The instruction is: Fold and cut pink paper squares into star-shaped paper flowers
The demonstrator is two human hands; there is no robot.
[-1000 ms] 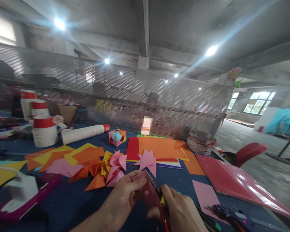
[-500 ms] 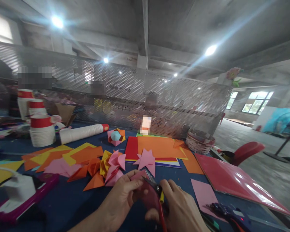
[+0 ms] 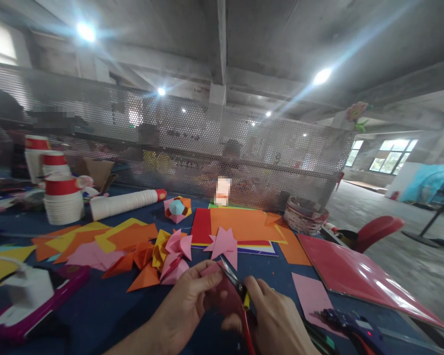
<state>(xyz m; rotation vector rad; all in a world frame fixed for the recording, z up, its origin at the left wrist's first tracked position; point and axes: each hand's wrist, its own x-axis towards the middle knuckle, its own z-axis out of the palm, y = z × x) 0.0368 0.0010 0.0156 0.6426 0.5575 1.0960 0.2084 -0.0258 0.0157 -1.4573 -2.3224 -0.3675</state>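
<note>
My left hand (image 3: 187, 308) pinches a folded dark red piece of paper (image 3: 222, 296) near the bottom middle of the view. My right hand (image 3: 277, 323) grips red-handled scissors (image 3: 240, 301), whose blades lie against the paper's upper edge. Just beyond the hands on the blue table (image 3: 107, 310) lie folded pink paper shapes (image 3: 225, 244) and a heap of pink, yellow and orange folded pieces (image 3: 163, 259).
Stacked coloured sheets (image 3: 240, 224), a red glossy folder (image 3: 355, 281) and a pink square (image 3: 311, 296) lie to the right. A glue gun (image 3: 350, 328) sits at bottom right. Paper cup stacks (image 3: 61, 197) and a woven basket (image 3: 305, 217) stand further back, before a perforated metal screen (image 3: 192, 143).
The scissor blades have shifted slightly along the red paper; both hands stay in nearly the same place. The camera has drifted a little.
</note>
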